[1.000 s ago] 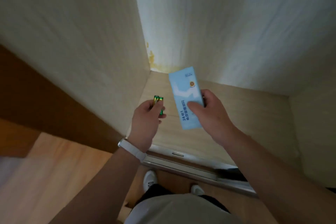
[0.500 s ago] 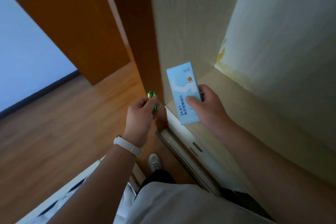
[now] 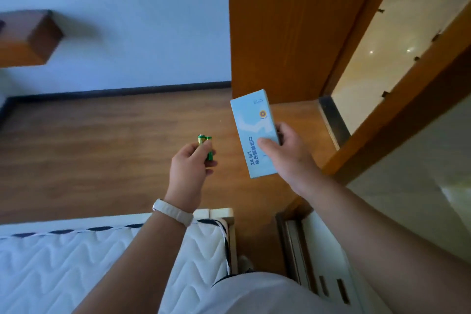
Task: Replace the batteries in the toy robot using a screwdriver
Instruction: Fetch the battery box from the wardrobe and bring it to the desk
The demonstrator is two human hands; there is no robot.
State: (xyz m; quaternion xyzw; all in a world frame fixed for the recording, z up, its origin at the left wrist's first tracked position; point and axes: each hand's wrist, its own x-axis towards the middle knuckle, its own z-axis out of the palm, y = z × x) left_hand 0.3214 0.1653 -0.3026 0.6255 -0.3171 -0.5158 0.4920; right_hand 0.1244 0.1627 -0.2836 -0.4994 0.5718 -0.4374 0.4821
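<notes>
Firmly, your left hand (image 3: 190, 168) pinches two green batteries (image 3: 205, 145); your right hand (image 3: 285, 153), just beside it, grips a blue box (image 3: 252, 130). Carry both snugly to the toy robot, which is out of sight.

Both arms reach out. The left hand (image 3: 190, 166) curls round two batteries (image 3: 207, 146) — tops poking out above the thumb. The right hand (image 3: 288, 153) pinches a blue box (image 3: 251, 130), thumb in front, fingers probably behind.

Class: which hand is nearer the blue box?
Right. The right hand grips the blue box at its lower end; the left hand, holding batteries, is apart, to its left.
</notes>
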